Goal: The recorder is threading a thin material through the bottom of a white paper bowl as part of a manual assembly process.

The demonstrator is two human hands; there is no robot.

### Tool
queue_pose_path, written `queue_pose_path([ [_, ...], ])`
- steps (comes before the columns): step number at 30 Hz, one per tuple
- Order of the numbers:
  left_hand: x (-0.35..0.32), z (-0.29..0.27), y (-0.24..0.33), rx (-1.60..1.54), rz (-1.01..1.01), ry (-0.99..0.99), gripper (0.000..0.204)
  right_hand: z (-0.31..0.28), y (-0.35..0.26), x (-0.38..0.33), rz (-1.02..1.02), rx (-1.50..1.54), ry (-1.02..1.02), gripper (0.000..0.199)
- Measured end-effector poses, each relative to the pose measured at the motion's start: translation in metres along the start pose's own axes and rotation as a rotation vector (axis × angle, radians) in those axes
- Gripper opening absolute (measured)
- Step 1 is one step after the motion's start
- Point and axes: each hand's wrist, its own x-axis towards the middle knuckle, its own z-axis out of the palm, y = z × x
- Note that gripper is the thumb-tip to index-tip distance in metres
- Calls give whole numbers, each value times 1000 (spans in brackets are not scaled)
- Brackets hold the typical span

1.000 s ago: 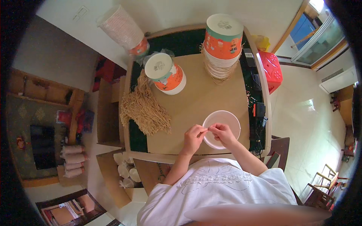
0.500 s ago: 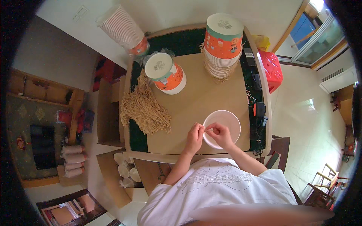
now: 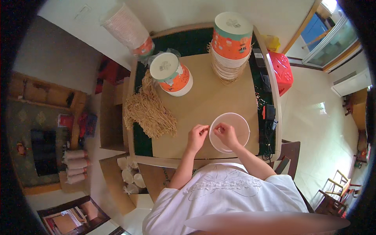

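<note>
Fingers (image 3: pixel 201 128) of my left hand (image 3: pixel 196 137) are pinching narrow just beside the bowl (image 3: pixel 239 122); my right hand (image 3: pixel 226 134) is pinching over its rim, holding what I cannot tell.

A: White paper bowl (image 3: pixel 230 132), matt inside, smooth rim. Resting on brown cardboard sheet (image 3: pixel 207 98), dull and flat.

B: Noted. Beside it, pile of tan straw-like strands (image 3: pixel 149 111), rough, fibrous, tangled.

A: Stacked paper bowls (image 3: pixel 231 43), orange printed outsides, slight sheen. Upturned single one (image 3: pixel 172 74) the same.

B: Sleeve of cups (image 3: pixel 127 29) wrapped in clear glossy plastic film. Red plastic stool (image 3: pixel 280 70), smooth, perforated.

A: Floor tile (image 3: pixel 313 125), polished, reflective. White cotton shirt (image 3: pixel 231 196), soft, matt.
</note>
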Motion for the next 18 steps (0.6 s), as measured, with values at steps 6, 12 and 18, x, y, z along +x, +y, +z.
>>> queue_pose_path([
  [6,-2,1,-4,-10,-2,-52,24,1,3,-1,40,7,-35,11],
  [12,-3,1,-3,-20,5,-46,25,0,0,-1,41,-29,-34,11],
  [18,-2,4,-8,8,35,-43,21,5,4,0,49,0,-17,12],
])
